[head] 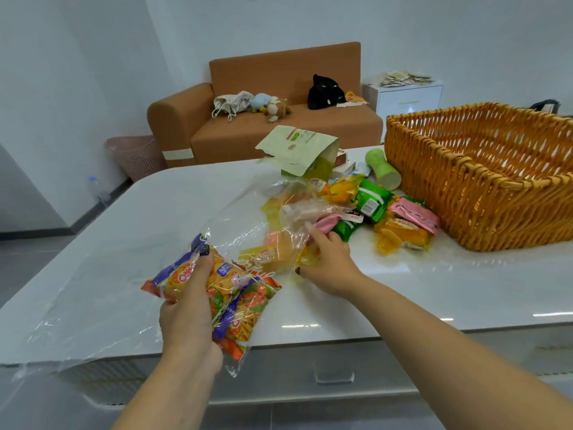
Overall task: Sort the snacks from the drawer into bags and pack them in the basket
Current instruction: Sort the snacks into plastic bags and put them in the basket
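Snacks point(384, 209) left of basket point(483, 181) (on tbl)

Home living room, sofa point(279, 119), plush toys point(269, 105)

Both forearms were bare, no sleeves in view. No watch, rings or bands seen. Left hand point(189, 308) had dark nail polish on the thumb; right hand point(330, 262) showed a dark-painted thumbnail too.
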